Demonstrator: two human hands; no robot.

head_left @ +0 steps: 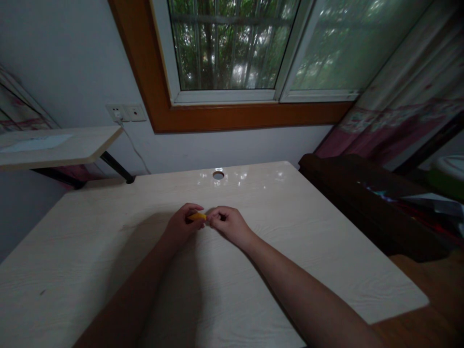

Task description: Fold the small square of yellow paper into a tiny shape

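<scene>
Between my two hands, low over the pale wooden desk (250, 290), is a small yellow object (196, 216); its kind is too small to make out. My left hand (183, 223) is closed around it, thumb and fingers on either side. At its right end, the fingertips of my right hand (228, 220) are pinched together, touching or very close to the yellow tip. Whatever lies inside the right pinch is hidden by the fingers.
A round cable hole (218, 175) lies near the desk's back edge. A raised shelf (61, 150) on black legs stands at the back left. Behind are a wall socket (125, 113) with a plugged cord and a window (232, 48). Dark wooden furniture (348, 203) borders the right side.
</scene>
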